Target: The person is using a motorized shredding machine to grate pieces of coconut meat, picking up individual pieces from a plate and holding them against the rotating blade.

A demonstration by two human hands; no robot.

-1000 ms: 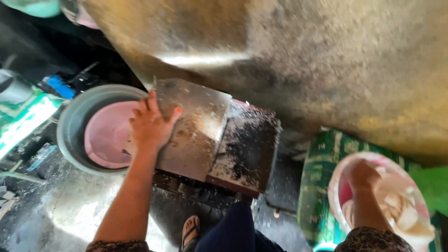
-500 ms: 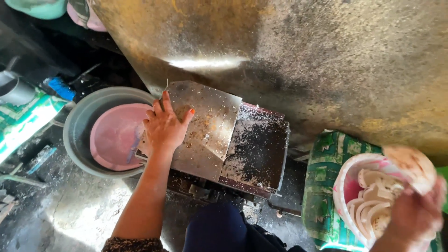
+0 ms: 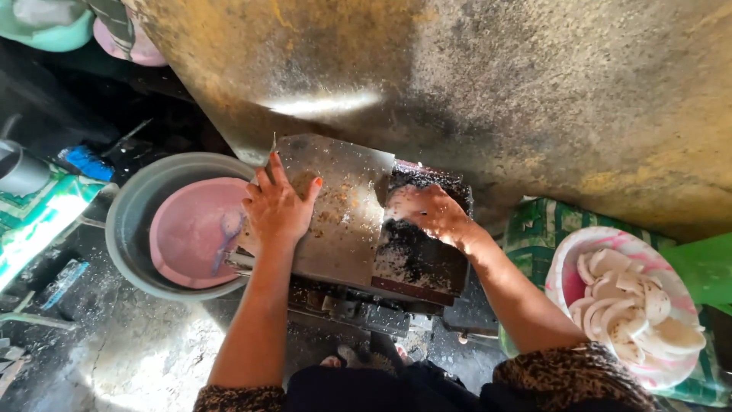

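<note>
My left hand (image 3: 278,206) rests flat, fingers spread, on the left edge of a slanted metal cover (image 3: 339,210) of a grating machine. My right hand (image 3: 427,214) presses a white piece down into the dark, speckled feed box (image 3: 419,255) on the machine's right side; the piece is mostly hidden under my fingers. A pink bowl (image 3: 191,229) sits inside a grey metal basin (image 3: 130,221) to the left, under the machine's outlet. At the far right stands a pink and white bowl (image 3: 560,278) holding several white curved coconut pieces (image 3: 633,305).
A big rough wall or slab (image 3: 496,84) rises behind the machine. The coconut bowl stands on a green patterned sack (image 3: 541,225). A dark cup (image 3: 19,172) and blue item (image 3: 84,162) lie at the left; teal and pink bowls (image 3: 46,23) show top left.
My right hand has left the coconut bowl at the right, carrying a white piece, and now presses it into the feed box. My left hand stays on the metal cover.
</note>
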